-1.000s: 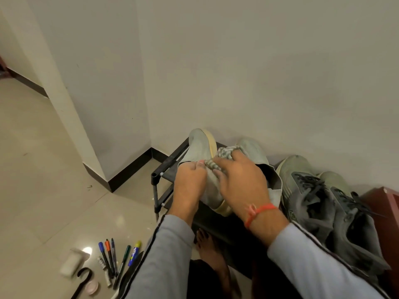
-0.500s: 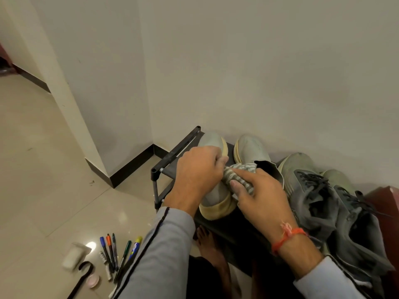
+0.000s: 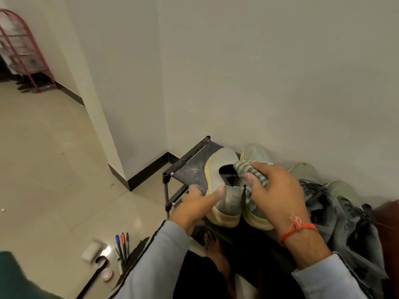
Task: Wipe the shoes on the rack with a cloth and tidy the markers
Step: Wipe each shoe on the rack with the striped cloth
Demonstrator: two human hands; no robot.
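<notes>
Two pale grey slip-on shoes with yellowish soles stand side by side on the black shoe rack (image 3: 190, 169). My left hand (image 3: 197, 205) holds the heel of the left shoe (image 3: 220, 167), thumb pressed on its collar. My right hand (image 3: 274, 190) grips a grey striped cloth (image 3: 250, 169) and lies over the right shoe (image 3: 254, 153), the cloth at the shoes' openings. Markers (image 3: 122, 244) lie together on the floor at the lower left, partly hidden by my left sleeve.
A pair of dark grey lace-up sneakers (image 3: 345, 223) sits on the rack to the right, against a dark red edge (image 3: 388, 214). On the floor by the markers are a white block (image 3: 91, 251) and a black hook-shaped thing (image 3: 95, 275). My bare foot (image 3: 216, 249) is below the rack. A red wire stand (image 3: 23, 50) is far left.
The left shoe was tipped up a second ago and now stands flat on the rack. My left hand slid from its top down to the heel. The right hand carried the cloth to the shoe openings.
</notes>
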